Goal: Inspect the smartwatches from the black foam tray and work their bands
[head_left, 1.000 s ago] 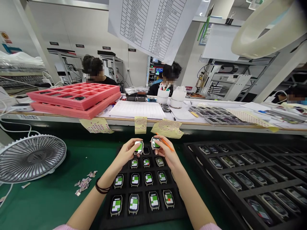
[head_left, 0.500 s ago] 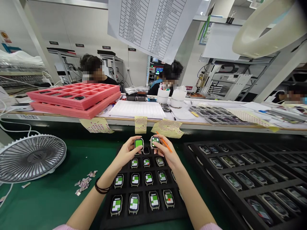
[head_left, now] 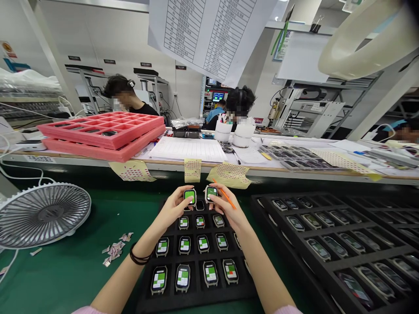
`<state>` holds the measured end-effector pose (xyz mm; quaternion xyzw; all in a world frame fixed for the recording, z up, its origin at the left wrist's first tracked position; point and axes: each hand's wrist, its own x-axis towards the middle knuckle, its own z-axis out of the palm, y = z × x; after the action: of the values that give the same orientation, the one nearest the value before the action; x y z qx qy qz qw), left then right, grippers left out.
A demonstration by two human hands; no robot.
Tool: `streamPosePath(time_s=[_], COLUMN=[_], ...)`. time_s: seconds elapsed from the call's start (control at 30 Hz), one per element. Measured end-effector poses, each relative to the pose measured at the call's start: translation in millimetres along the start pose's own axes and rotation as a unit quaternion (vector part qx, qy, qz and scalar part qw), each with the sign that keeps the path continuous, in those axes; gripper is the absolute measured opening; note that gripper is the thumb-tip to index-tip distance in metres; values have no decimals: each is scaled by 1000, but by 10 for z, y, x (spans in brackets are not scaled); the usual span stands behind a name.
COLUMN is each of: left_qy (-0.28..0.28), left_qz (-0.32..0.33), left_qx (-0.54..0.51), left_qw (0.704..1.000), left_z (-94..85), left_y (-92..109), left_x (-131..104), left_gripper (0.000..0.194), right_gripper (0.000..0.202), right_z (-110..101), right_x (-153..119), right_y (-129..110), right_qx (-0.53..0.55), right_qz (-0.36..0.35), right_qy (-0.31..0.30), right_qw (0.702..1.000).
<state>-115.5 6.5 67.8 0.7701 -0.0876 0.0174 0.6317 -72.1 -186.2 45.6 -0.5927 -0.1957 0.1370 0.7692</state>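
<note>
My left hand (head_left: 176,203) grips a smartwatch body (head_left: 189,196) without a strap, its thumb resting on the lit green screen. Beside it, my right hand (head_left: 226,202) holds a second smartwatch body (head_left: 211,192), thumb on its green display. A thin orange stick (head_left: 228,197) is also tucked in the right hand's fingers. Both watches are raised over the far end of a black foam tray (head_left: 193,301). Several more watches (head_left: 182,278) sit in the tray's slots, most with green and white screens, a few showing a red patch. My forearms hide part of the tray.
More black trays (head_left: 284,244) of watches stand at right. A fan (head_left: 46,216) and small scraps (head_left: 114,252) lie on the green mat at left. Along the raised shelf are red foam trays (head_left: 101,135), paper sheets (head_left: 190,149) and a clear tray (head_left: 297,157). Co-workers sit beyond.
Both hands keep nearly the same place. The right watch's screen has gone from a partly white picture to mostly dark green; the left thumb has shifted slightly. Co-workers' heads have moved.
</note>
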Motion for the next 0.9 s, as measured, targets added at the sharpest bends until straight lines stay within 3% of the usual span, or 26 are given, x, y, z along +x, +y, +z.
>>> streamPosePath(time_s=[0.13, 0.37, 0.9], left_qy=[3, 2, -3], left_qz=[-23, 34, 18], left_qx=[6, 13, 2], left_qw=[1000, 999, 1000], left_z=[-4, -48, -54], left_y=[111, -32, -3], left_x=[-29, -7, -34], left_gripper=[83, 64, 61], right_gripper=[66, 59, 57], right_z=[25, 3, 12], right_x=[-17, -4, -2], right_y=[-20, 6, 11], right_qx=[-13, 16, 23], right_qz=[-3, 7, 8], right_qy=[-2, -14, 17], right_qw=[1000, 1000, 1000])
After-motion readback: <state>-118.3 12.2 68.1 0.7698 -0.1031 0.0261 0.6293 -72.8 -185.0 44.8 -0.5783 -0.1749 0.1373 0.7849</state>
